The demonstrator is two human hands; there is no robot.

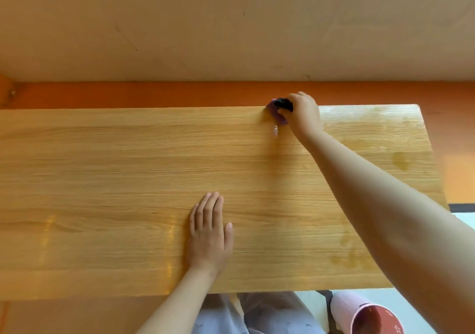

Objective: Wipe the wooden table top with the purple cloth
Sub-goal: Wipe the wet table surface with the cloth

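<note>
While our right hand point(303, 113) grips the bunched purple cloth point(279, 111) at the far edge of the wooden table top point(128, 166), our left hand point(209, 233) lies flat, fingers straight, bracing near the front edge. Reaching this far, we risk pushing the cloth off the back edge, or missing the unwiped left half

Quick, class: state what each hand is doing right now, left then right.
Left hand: open, flat on the wooden table top.
Right hand: fingers gripping the purple cloth at the far edge.
</note>
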